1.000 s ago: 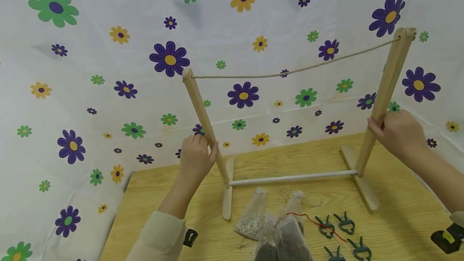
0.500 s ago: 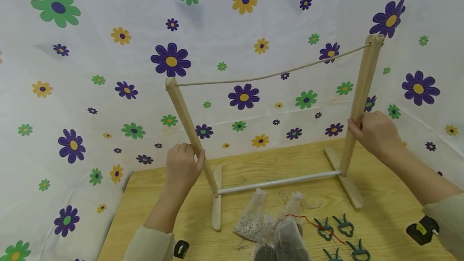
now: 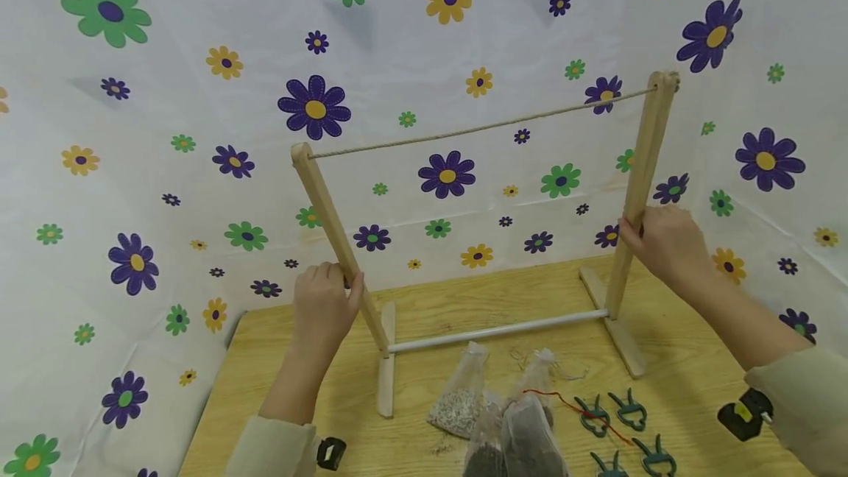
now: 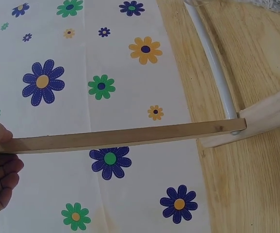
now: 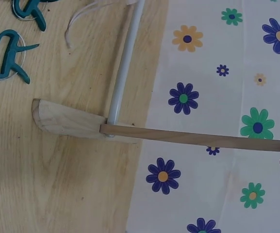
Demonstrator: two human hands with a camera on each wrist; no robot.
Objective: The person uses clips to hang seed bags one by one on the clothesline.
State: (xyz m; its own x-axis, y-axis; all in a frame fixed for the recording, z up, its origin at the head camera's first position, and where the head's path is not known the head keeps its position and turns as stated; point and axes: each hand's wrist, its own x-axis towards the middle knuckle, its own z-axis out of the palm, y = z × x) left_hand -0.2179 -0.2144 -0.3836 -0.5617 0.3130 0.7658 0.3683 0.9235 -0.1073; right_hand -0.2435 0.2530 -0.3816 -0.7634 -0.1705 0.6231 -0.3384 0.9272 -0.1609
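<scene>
A wooden frame stands on the table, its two posts joined by a rope (image 3: 483, 126) at the top and a white rod (image 3: 497, 332) low down. My left hand (image 3: 324, 305) grips the left post (image 3: 329, 219) about midway up, thumb on the near side. On the opposite side my right hand (image 3: 668, 245) holds the right post (image 3: 641, 168) at a similar height. Each post rises from a flat wooden foot, the left foot (image 3: 386, 381) and the right foot (image 3: 623, 348). In the left wrist view the fingers (image 4: 6, 179) curl below the post.
In front of the rod lie mesh bags, one with pale grains (image 3: 457, 407) and one with dark filling (image 3: 530, 436). Several green clips (image 3: 629, 411) lie to their right, crossed by a red string (image 3: 576, 407). A flowered cloth (image 3: 199, 116) hangs behind the wooden table (image 3: 709, 330).
Both hands have shifted the frame leftward and slightly nearer across the table. The rope has gone from sagging to nearly straight. Bags and clips stay put.
</scene>
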